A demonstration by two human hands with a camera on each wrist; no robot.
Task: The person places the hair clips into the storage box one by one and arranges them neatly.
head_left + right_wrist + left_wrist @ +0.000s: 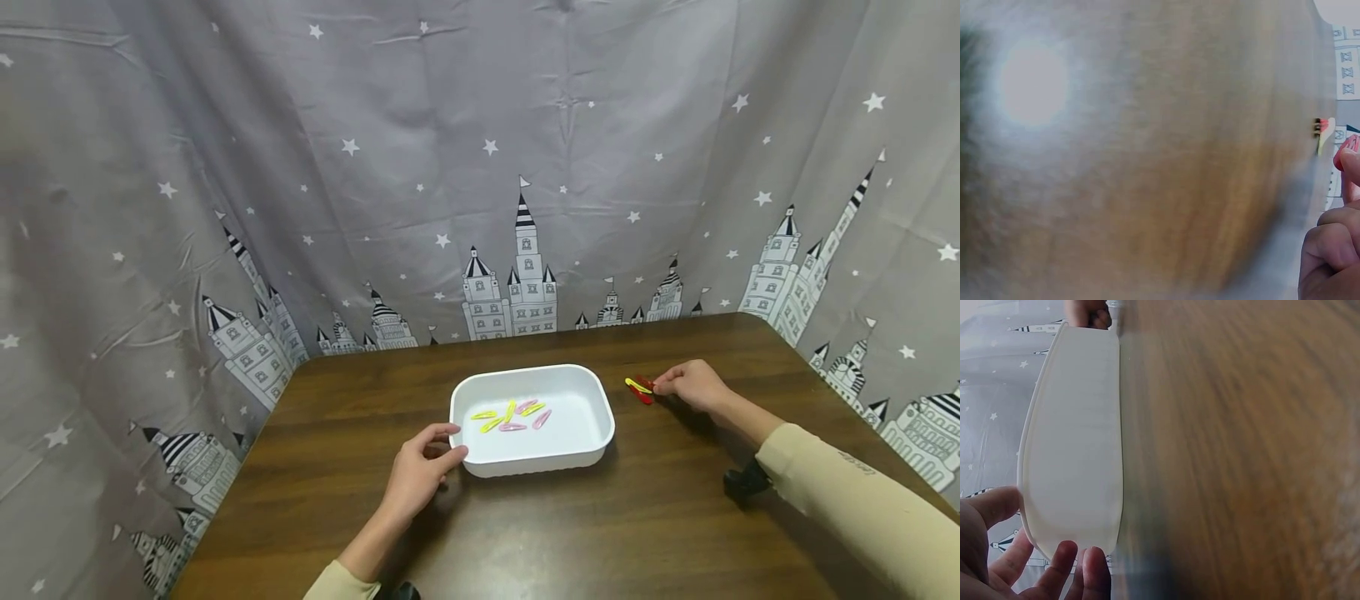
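A white plastic tray (pixel 517 463) stands on the table, with several yellow snap hair clips (pixel 491 425) and a few pink hair clips (pixel 513 427) lying loose in it. My left hand (pixel 416 475) grips the tray's left end, thumb at the rim and fingertips against the outer wall (pixel 1075 437). To the right of the tray, my right hand (pixel 696 386) pinches a red hair clip (pixel 1338 159) between thumb and finger. Beside those fingertips, a yellow hair clip (pixel 637 386) and a red hair clip (pixel 642 397) lie on the table.
The brown wooden table (pixel 337 433) runs back to a grey curtain (pixel 390 208) printed with castles and stars. Dark wrist straps with cameras (pixel 746 481) sit under the forearms. Light from above glares on the tabletop in the right wrist view.
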